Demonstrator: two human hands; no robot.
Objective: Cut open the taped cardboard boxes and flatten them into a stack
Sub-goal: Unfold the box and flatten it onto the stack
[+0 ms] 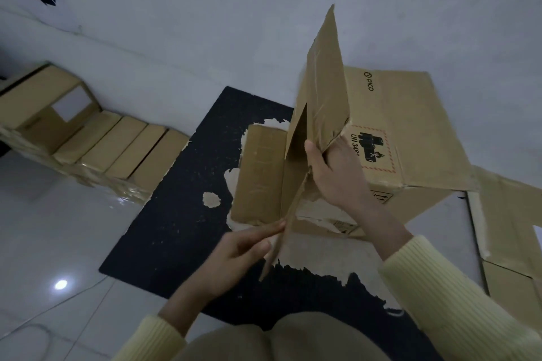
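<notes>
The box (396, 114) looks light but stiff. The right hand (334, 173) grips its corner; the left hand (234, 252) pinches the flap (322, 82) at its torn edge.

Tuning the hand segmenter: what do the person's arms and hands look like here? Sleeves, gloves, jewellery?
Both arms are in pale yellow, rib-knit long sleeves: the left sleeve and right sleeve each end in a cuff at the wrist. The left hand and right hand are bare: no gloves, and no rings, watch or markings visible.
</notes>
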